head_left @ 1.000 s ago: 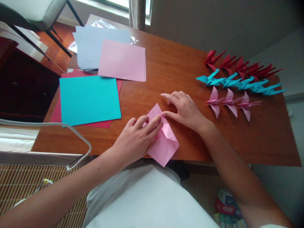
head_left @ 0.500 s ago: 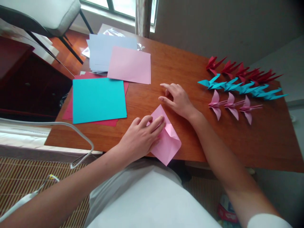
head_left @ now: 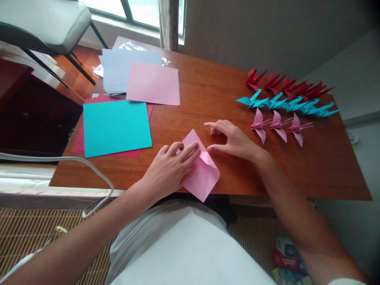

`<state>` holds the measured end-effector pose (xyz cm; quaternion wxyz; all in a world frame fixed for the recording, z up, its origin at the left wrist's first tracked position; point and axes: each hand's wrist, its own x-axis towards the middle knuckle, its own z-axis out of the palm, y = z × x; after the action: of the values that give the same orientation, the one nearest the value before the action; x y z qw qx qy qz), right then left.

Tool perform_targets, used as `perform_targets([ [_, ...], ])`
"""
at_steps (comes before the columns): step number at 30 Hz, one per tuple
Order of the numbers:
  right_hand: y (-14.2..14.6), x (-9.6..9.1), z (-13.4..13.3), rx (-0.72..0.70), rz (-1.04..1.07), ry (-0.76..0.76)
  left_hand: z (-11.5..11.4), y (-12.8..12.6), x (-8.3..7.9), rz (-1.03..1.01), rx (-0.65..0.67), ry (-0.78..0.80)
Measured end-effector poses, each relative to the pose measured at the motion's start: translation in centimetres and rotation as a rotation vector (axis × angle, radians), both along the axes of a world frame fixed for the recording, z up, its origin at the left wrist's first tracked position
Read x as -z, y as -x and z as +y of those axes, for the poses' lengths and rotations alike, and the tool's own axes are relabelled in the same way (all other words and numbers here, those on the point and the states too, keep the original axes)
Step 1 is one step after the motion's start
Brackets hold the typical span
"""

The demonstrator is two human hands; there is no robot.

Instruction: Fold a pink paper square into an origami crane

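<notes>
A partly folded square of pink paper (head_left: 204, 180) lies at the table's near edge, one corner pointing at me and reaching the edge. A crease and a slightly raised fold run across its middle. My left hand (head_left: 170, 166) presses on its left side, fingers together on the paper and covering part of it. To the right of the sheet, my right hand (head_left: 233, 138) hovers or rests just above the wood with nothing in it. Its thumb and index finger are apart and point left, near the paper but not touching it.
Pink cranes (head_left: 277, 126), blue cranes (head_left: 292, 105) and red cranes (head_left: 286, 85) stand in rows at the right of the wooden table (head_left: 204, 91). On the left lie blue sheets (head_left: 117, 128), pink sheets (head_left: 154, 83) and pale grey sheets (head_left: 114, 73). A white cable (head_left: 97, 170) hangs at the left edge.
My right hand has moved right and nearer to me, away from the paper's far corner. My left hand stays on the paper. The whole view has shifted slightly.
</notes>
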<state>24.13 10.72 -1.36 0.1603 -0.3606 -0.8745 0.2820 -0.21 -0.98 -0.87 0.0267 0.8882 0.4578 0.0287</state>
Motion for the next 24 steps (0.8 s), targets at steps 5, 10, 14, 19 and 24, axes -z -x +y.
perform_targets([
  [5,0.8,-1.6,-2.2,0.167,0.181,0.214,-0.4,-0.2,0.0,-0.033,-0.059,-0.041],
  [10,1.9,-3.6,-6.1,0.293,0.124,0.054,-1.2,0.1,0.0,-0.071,-0.070,-0.037],
  [14,1.8,-2.3,-7.3,0.378,-0.080,-0.148,-1.5,0.3,0.3,-0.112,-0.063,-0.032],
  [19,1.2,-0.2,-7.2,0.486,-0.211,-0.226,-1.4,0.3,0.6,-0.188,-0.075,-0.037],
  [24,1.7,0.1,-7.5,0.455,-0.299,-0.384,-1.0,1.2,0.7,-0.209,-0.222,-0.083],
])
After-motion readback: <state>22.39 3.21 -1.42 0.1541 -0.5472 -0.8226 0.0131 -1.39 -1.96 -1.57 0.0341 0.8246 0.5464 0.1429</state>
